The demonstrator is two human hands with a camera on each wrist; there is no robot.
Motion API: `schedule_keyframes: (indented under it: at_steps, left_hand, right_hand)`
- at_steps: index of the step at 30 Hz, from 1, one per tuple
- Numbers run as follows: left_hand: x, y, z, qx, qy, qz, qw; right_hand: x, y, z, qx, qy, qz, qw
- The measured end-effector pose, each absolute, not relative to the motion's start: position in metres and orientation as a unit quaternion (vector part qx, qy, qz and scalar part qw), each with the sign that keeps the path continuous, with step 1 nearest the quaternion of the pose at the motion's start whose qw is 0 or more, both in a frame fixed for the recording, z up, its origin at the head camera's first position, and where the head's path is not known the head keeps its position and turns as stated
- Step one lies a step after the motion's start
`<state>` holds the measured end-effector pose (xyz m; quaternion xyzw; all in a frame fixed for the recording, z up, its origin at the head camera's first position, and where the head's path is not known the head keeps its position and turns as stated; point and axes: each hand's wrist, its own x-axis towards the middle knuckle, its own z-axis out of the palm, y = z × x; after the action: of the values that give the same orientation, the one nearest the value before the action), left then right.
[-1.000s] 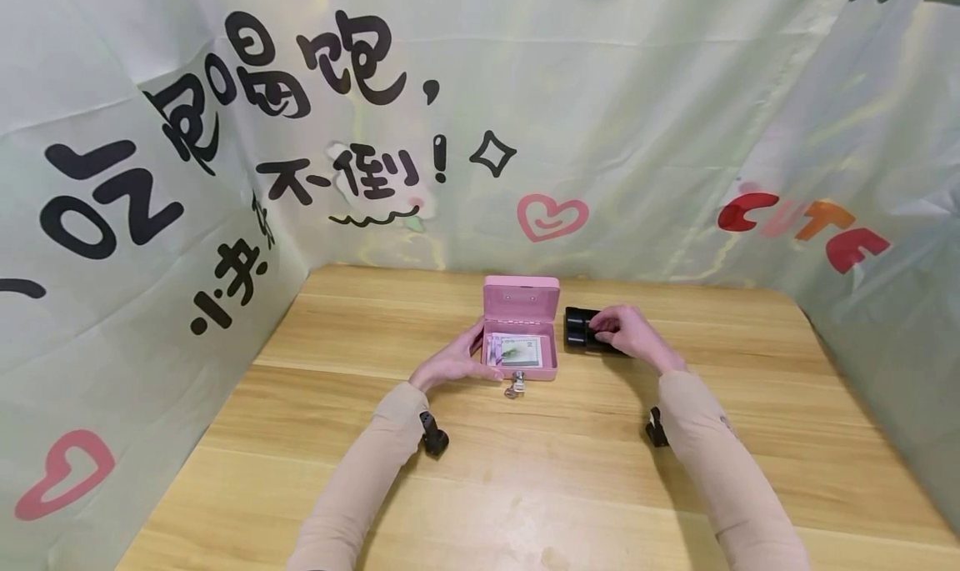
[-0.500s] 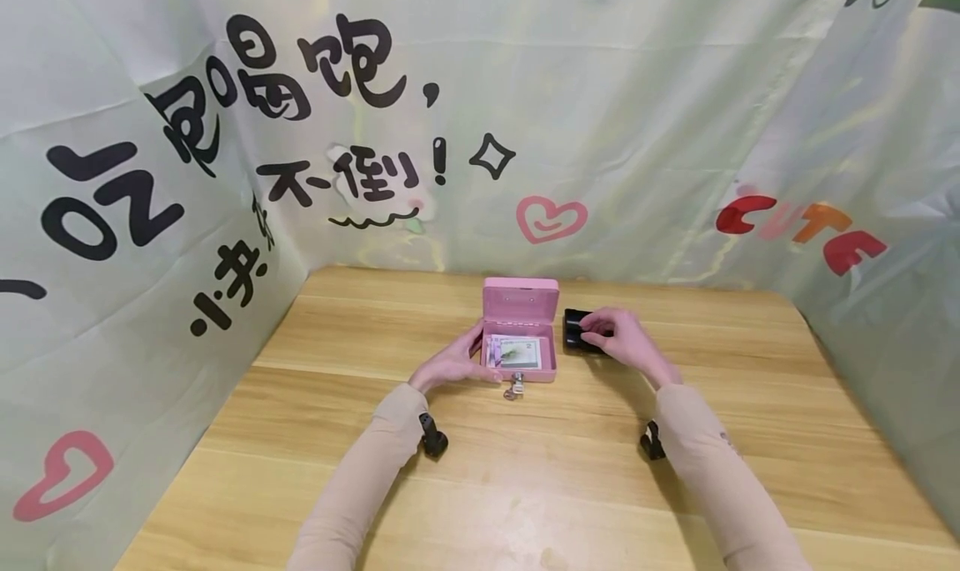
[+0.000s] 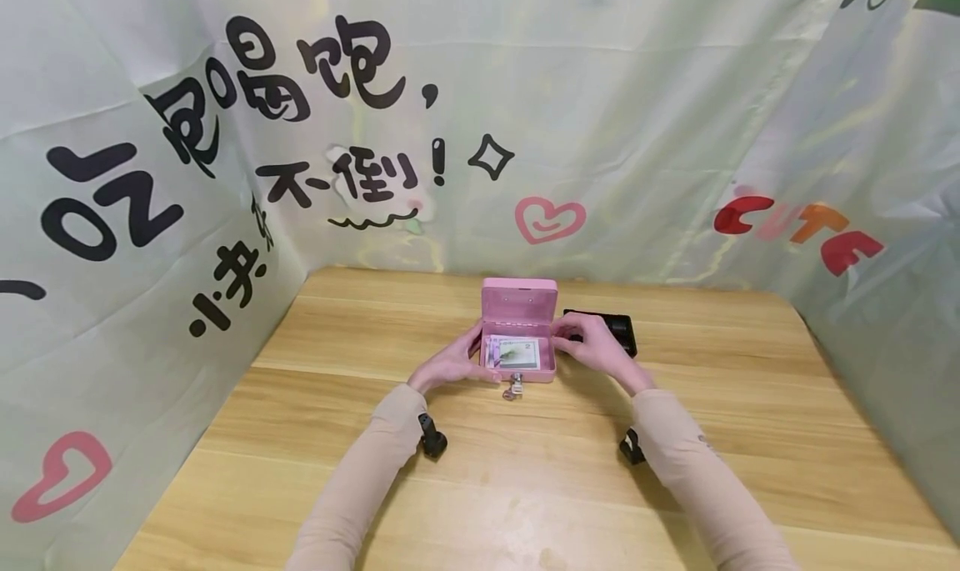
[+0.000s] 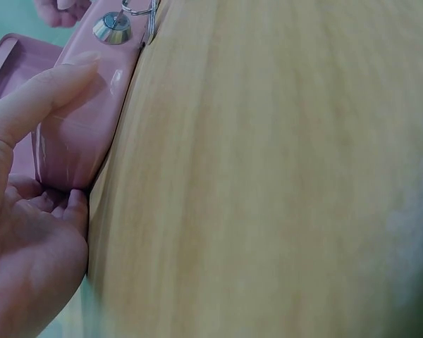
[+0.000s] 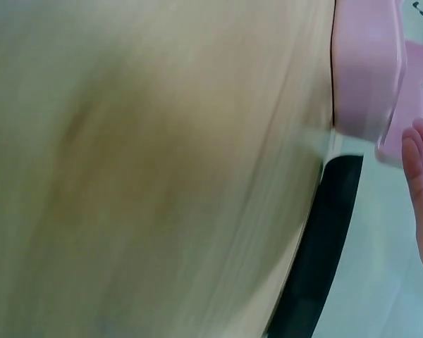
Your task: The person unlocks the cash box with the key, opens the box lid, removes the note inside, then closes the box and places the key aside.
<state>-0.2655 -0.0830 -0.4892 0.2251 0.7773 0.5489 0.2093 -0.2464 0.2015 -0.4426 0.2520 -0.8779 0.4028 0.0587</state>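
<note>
With fingers of left hand (image 3: 452, 363), gripping left end of open pink box (image 3: 519, 313) on bench (image 3: 517, 488). With fingers of right hand (image 3: 596, 344) at its right rim, cannot tell if pinching anything. Note banknotes (image 3: 520, 354) inside, keys (image 3: 513, 392) at front, black tray (image 3: 623, 331) just right.

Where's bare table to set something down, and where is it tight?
Bare table lies in front of the keys, between the left sleeve and right sleeve. More lies left of the left hand and right of the black tray. It's crowded between pink box and tray, where the right hand is.
</note>
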Motion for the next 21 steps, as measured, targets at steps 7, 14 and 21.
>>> schedule_keyframes:
  at_steps: [7, 14, 21]
  left_hand:
    - [-0.265, -0.083, -0.489, 0.222, 0.781, 0.545, 0.210]
    - [-0.265, -0.083, -0.489, 0.218, 0.787, 0.539, 0.207]
    - [-0.266, -0.083, -0.488, 0.218, 0.782, 0.543, 0.214]
  right_hand:
    - [-0.247, 0.183, -0.443, 0.263, -0.874, 0.408, 0.035]
    - [-0.250, 0.169, -0.444, 0.291, -0.865, 0.409, 0.027]
    - [-0.254, 0.162, -0.445, 0.285, -0.861, 0.421, -0.002]
